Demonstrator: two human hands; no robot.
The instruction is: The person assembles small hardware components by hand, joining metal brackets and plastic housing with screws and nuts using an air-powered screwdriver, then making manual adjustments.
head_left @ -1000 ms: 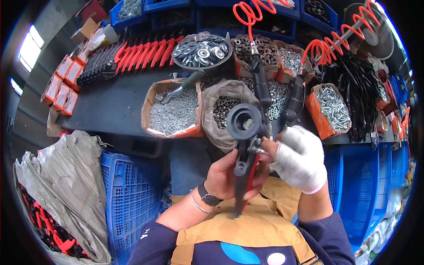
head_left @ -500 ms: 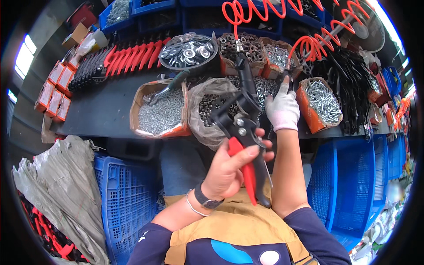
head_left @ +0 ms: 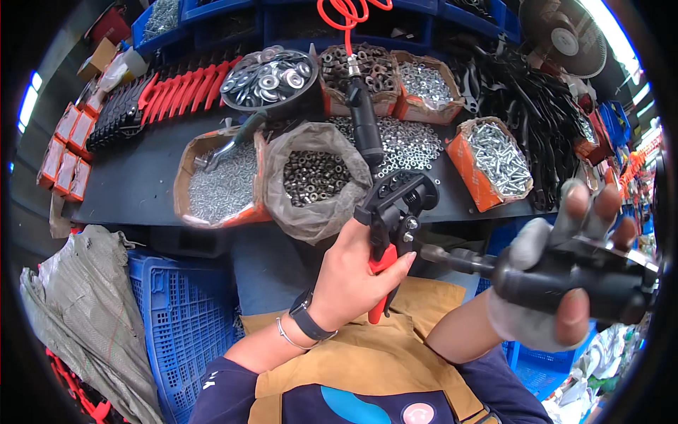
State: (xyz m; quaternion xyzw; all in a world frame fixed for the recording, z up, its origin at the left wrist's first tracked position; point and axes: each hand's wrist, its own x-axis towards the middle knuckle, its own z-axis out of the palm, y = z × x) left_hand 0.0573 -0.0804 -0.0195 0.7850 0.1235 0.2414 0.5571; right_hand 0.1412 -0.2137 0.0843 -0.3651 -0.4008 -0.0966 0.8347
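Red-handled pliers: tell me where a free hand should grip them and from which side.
Grip the red handles from below, near the person's body. The black head points up and away, and the driver tool in the right hand crowds the right side at the pivot.

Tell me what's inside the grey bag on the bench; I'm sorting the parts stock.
The grey bag is open and holds small dark metal nuts, heaped loose. Only the top layer shows; the bag's sides hide what lies deeper.

Nut sack (open), blue crate
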